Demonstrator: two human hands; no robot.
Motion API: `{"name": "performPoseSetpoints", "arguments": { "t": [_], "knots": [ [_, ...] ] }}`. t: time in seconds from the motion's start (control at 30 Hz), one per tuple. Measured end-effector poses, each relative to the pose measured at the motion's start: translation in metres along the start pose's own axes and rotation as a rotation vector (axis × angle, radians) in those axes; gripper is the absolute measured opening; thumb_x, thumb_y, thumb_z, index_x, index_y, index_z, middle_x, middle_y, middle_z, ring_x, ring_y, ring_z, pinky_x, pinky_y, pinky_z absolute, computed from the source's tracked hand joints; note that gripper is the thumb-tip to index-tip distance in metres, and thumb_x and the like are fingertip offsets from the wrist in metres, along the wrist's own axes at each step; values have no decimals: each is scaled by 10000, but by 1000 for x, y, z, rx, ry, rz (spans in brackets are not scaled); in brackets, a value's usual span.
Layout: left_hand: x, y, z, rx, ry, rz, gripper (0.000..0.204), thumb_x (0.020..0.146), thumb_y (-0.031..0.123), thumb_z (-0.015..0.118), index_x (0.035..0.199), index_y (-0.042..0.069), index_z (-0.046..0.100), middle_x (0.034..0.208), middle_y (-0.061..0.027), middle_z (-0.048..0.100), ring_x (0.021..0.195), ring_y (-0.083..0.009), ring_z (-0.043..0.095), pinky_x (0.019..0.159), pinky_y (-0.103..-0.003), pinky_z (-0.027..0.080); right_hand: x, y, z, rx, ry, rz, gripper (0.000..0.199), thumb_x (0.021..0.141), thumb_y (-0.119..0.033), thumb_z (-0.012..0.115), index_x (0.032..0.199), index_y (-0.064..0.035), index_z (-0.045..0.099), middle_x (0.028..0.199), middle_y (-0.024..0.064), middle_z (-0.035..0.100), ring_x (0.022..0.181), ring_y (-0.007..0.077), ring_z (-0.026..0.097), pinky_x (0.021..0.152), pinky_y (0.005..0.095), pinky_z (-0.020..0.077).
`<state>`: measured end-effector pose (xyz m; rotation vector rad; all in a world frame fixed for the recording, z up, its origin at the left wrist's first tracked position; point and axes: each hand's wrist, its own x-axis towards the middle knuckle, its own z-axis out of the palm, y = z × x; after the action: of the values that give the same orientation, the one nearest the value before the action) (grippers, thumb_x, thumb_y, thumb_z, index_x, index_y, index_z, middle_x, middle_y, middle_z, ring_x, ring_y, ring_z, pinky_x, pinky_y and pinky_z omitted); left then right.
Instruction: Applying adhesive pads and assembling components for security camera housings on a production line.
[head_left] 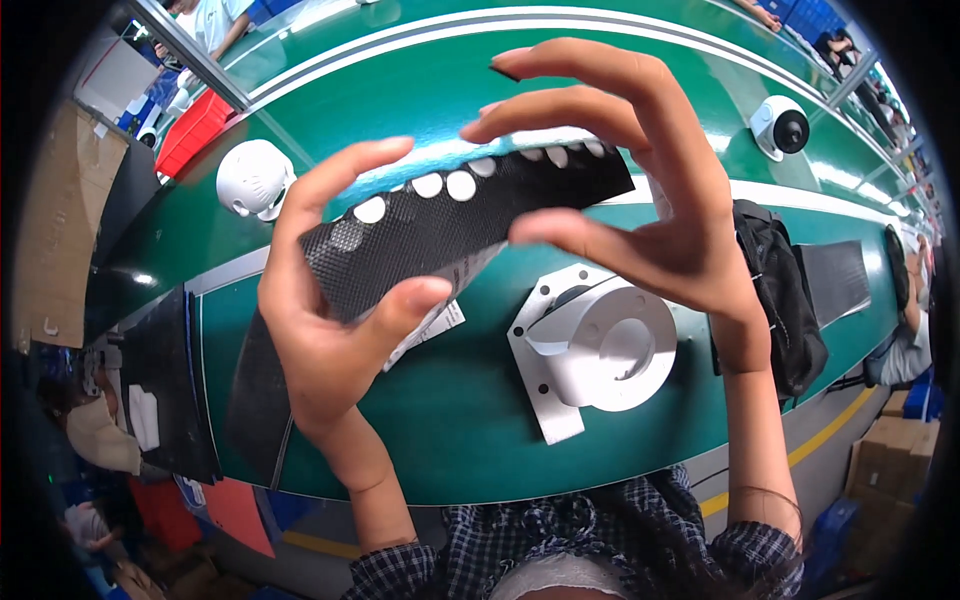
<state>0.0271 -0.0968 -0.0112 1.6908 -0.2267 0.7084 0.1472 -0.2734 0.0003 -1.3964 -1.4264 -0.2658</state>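
Observation:
My left hand [335, 275] grips the left end of a black textured sheet [420, 235], its thumb below and fingers behind. White round dots [461, 186] line the sheet's upper edge; some look like holes or stickers, I cannot tell which. Over the sheet's right end, my right hand [660, 170] is spread with fingers curved apart and thumb blurred; nothing shows in its grasp. One of its fingertips looks dark. Beneath the sheet lies a printed paper [430, 335], partly hidden. Below my right hand stands a white round housing [610, 345] on a metal plate with holes [562, 425].
Across the green belt [400, 90] stand a white ball-shaped housing [252, 178] at left and a white camera with a black front [780, 128] at right. A black bag [775, 300] lies right of my forearm. A red bin [195, 133] and cardboard [70, 220] stand left. Other people sit farther off.

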Motion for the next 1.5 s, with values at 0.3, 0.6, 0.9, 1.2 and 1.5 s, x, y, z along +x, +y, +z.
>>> {"name": "performPoseSetpoints", "arguments": {
  "t": [0.3, 0.6, 0.9, 1.2, 1.5],
  "knots": [
    [-13, 18, 19, 58, 70, -210, 598, 682, 377, 799, 1055, -27, 563, 910, -68, 624, 853, -112, 580, 760, -248, 463, 7, -32, 36, -505, 243, -286, 237, 758, -196, 680, 960, -73, 695, 769, 65, 688, 675, 220, 683, 617, 319, 550],
    [-17, 40, 18, 258, 112, -233, 388, 714, 227, 752, 948, -56, 626, 785, -63, 661, 734, -94, 618, 678, -212, 475, 7, -37, 22, -344, 100, -246, 286, 752, -111, 695, 1005, 8, 634, 869, 157, 687, 829, 264, 684, 707, 356, 560],
    [-16, 30, 12, 294, 85, 38, 166, 740, 15, 714, 882, -61, 673, 730, -81, 683, 651, -70, 621, 605, -194, 484, 8, -26, 1, -17, -78, -113, 753, 661, 32, 765, 1251, 73, 300, 1209, 255, 513, 855, 262, 670, 729, 313, 564],
    [-18, 18, 17, 553, 66, 223, 269, 692, -77, 698, 953, -35, 648, 880, -147, 694, 807, -179, 688, 706, -258, 527, 10, -21, 16, 310, 249, 120, 726, 692, 46, 731, 1279, 71, 305, 1279, 244, 462, 878, 278, 667, 774, 344, 541],
    [-19, 12, 23, 377, 38, 162, 305, 736, -101, 670, 1010, -40, 550, 933, -121, 665, 879, -161, 660, 759, -266, 524, 7, -27, 6, 25, 114, 22, 710, 685, 33, 711, 1274, 87, 319, 1143, 237, 530, 898, 269, 646, 790, 341, 513]
  ]
}}
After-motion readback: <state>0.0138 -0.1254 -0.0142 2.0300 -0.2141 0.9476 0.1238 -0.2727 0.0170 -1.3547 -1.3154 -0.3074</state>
